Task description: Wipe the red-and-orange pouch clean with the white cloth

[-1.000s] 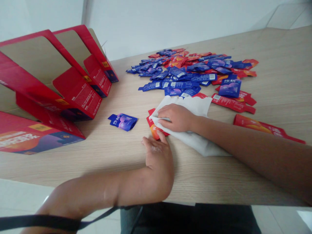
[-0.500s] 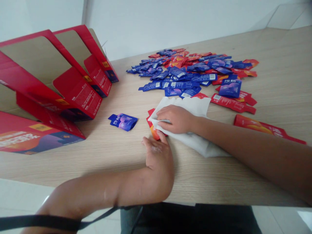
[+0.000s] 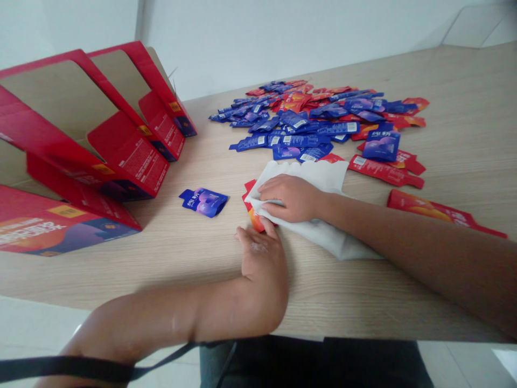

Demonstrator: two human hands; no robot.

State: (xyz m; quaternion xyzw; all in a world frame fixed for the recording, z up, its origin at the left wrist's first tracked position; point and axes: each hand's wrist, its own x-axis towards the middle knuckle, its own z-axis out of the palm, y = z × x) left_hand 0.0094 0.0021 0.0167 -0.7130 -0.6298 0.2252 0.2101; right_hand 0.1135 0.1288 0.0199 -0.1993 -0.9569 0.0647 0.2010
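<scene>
My right hand [image 3: 291, 196] presses a white cloth [image 3: 319, 207] down onto a red-orange sachet [image 3: 253, 213] lying on the wooden table [image 3: 194, 253]. Its fingers are curled around the cloth's left edge. My left hand [image 3: 260, 250] rests on the table just in front of the sachet, and its fingertips pinch the sachet's near edge. Most of the sachet is hidden under the cloth. A single blue sachet [image 3: 204, 201] lies apart to the left of my hands.
A big heap of blue and red sachets [image 3: 319, 121] covers the table behind my hands. A long red sachet [image 3: 440, 213] lies at the right. Several open red cardboard display boxes [image 3: 81, 145] stand at the left.
My right hand with the cloth has shifted a touch to the left over the sachet. My left hand has stayed where it was.
</scene>
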